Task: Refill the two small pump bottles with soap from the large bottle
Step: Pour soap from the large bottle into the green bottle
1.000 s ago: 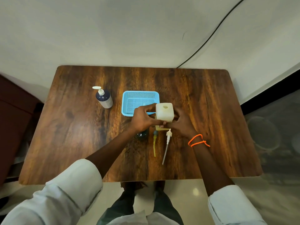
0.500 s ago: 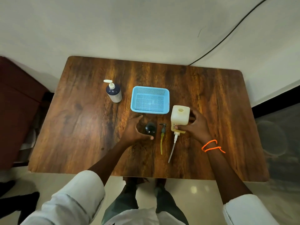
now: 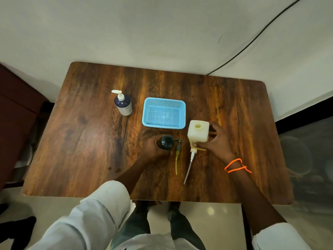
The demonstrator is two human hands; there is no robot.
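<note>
Soap-slick plastic, likely: right hand (image 3: 215,141) is wrapping the large bottle (image 3: 198,131); left hand (image 3: 153,147) is cupping the dark small bottle (image 3: 166,142) low.

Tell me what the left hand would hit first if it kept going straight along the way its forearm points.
Beyond the dark bottle that the left hand already grips, the line likely meets the blue basket first, at its near rim, though depth is unclear from this one view.

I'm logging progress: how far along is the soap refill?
Done: both pumps lie on the table. In hand: left hand holds the open dark bottle; right hand holds the open large bottle. Left: the capped blue bottle looks untouched; fill levels aren't visible.
</note>
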